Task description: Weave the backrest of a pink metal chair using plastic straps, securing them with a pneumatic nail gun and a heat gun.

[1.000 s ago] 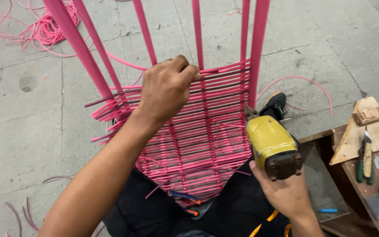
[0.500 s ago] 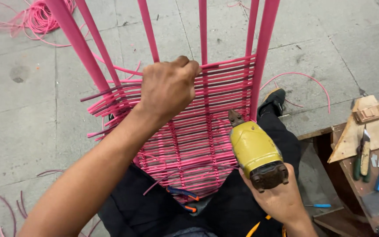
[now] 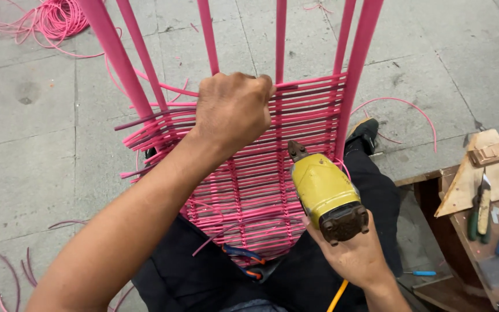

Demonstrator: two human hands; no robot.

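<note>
Against the woven pink frame [image 3: 261, 173], strands are being gripped by the clenched left hand [image 3: 233, 110]; just right, a yellow power tool [image 3: 323, 190] is being grasped by the right hand [image 3: 353, 254].

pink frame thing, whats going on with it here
A person sits with a pink frame propped against their lap, its lower part woven across with pink cord. The left hand grips the top rows of the weave at an upright rod. The right hand holds a yellow power tool, its tip aimed at the weave near the right-hand rod. More cord lies on the concrete floor, and hand tools sit on a wooden bench to the right.
</note>
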